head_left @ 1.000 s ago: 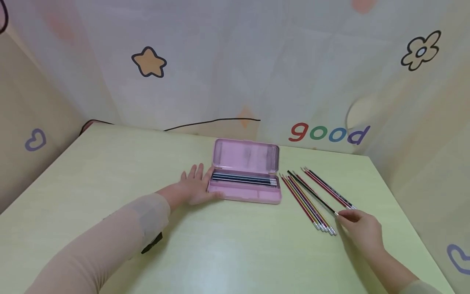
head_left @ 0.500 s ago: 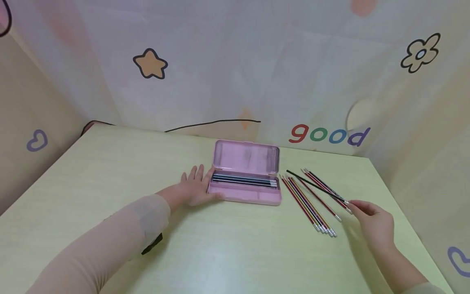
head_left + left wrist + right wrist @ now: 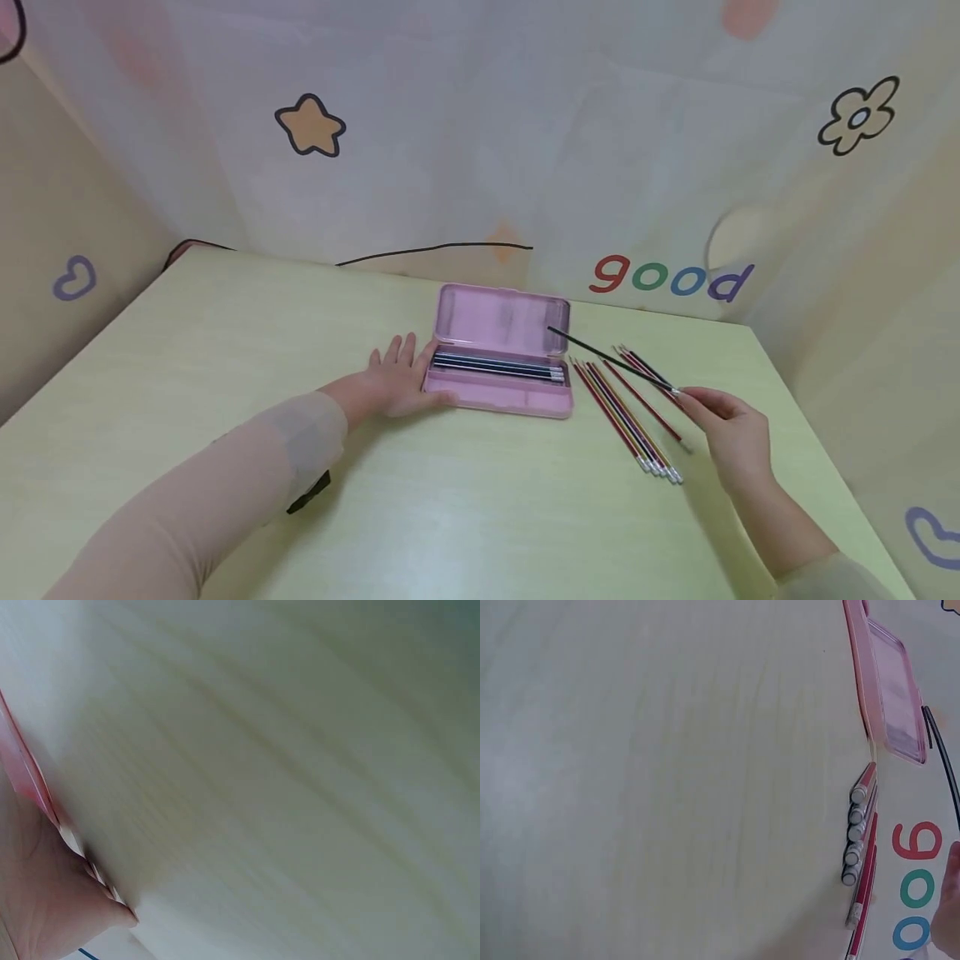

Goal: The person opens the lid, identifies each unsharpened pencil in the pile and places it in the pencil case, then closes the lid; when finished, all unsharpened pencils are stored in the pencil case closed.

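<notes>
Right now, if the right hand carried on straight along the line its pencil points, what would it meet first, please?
Probably the pink case's raised lid: the dark pencil pinched by the right hand aims its tip at the lid's right edge, though depth is unclear.

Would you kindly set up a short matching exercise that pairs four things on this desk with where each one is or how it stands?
Things:
1. pink pencil case
2. dark pencil
3. left hand
4. loose pencils

States:
a. lying in a row on the table, right of the case
b. pinched at one end by the right hand, tip raised toward the lid
c. open, pencils inside
d. flat on the table, fingers straight, against the case's left end

Pairs: 1-c, 2-b, 3-d, 4-a
</notes>
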A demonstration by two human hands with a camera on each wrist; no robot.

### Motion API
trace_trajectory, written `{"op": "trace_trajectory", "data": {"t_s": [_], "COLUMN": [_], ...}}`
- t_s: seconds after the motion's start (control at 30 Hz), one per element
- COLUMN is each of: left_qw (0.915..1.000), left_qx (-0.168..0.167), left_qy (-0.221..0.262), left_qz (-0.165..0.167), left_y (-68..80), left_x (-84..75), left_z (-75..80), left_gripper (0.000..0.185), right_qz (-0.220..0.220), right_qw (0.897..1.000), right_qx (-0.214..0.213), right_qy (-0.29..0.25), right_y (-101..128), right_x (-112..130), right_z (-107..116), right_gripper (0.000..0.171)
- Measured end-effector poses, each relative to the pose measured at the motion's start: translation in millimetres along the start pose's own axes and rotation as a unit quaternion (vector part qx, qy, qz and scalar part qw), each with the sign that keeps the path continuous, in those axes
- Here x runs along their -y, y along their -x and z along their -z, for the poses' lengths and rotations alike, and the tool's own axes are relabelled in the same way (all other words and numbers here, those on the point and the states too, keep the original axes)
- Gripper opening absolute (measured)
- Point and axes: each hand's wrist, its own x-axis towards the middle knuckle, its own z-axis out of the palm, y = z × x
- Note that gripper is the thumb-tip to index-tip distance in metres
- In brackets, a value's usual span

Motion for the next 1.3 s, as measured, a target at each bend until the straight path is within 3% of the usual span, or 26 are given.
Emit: {"op": "trace_trajectory", "data": {"t_s": [0.53, 1.0, 1.3], "left_qw": [0.9999, 0.9999, 0.9999], "left_qx": [0.01, 0.011, 0.01], "left_qy": [0.002, -0.004, 0.007], "left_qz": [0.009, 0.007, 0.004], "left_y": [-3.1, -4.7, 6.5], "left_x": [0.5, 2.6, -4.6], "left_z": [-2.1, -0.9, 6.7], "left_gripper": [0.108, 0.109, 0.105], "right_qz": [-0.012, -0.002, 0.011], "right_qw": [0.995, 0.989, 0.985], "right_qx": [0.094, 0.117, 0.138], "right_qy": [0.032, 0.088, 0.106], "right_y": [-13, -23, -32], "right_x": [11, 16, 16], "right_z": [-42, -62, -75], "right_gripper": [0.044, 0.049, 0.042]}}
